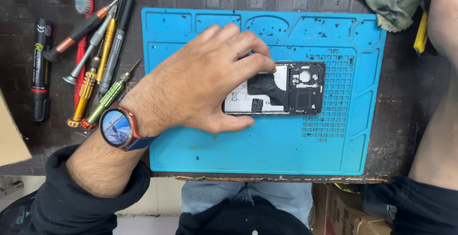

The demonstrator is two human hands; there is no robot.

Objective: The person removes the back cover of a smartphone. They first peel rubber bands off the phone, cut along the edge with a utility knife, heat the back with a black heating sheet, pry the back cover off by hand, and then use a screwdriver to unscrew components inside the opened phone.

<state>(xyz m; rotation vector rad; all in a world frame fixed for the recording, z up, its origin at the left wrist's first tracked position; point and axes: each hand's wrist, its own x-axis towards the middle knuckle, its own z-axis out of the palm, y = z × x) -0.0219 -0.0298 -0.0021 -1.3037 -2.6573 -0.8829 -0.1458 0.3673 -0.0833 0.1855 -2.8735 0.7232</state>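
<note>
Blue repair mat [267, 154] covered dark workbench. Left hand [200, 80] lay flat, fingers spread, pinning opened phone [291, 89] mid-mat, gripping nothing. Best kept pressure even, off exposed board. Right hand's grip hidden; only forearm [436, 135] showed.

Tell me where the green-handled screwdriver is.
In the head view, the green-handled screwdriver lies left of the blue mat, beside the yellow screwdriver, just above the left hand's wristwatch.
</note>
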